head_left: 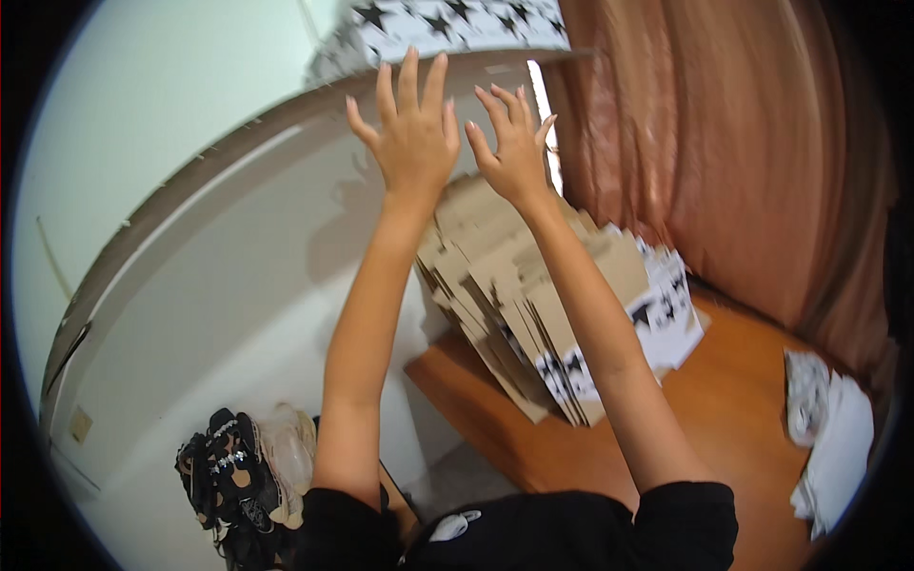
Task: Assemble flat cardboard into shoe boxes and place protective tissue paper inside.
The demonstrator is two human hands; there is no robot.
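Note:
Both my arms are stretched out ahead, side by side. My left hand is raised with its fingers spread, and it holds nothing. Beside it, slightly lower, my right hand is also empty, its fingers apart and a little bent. Closest to the hands is a stack of flattened brown cardboard, partly hidden behind my right forearm. Some pieces in it show a white side with black stars. Above the fingertips, a white box-like thing with black stars rests on a shelf.
An orange-brown wooden table carries the cardboard. White crumpled cloth or plastic lies at its right edge. A brown curtain hangs at the right. Black and beige shoes are piled at the lower left, by a pale wall.

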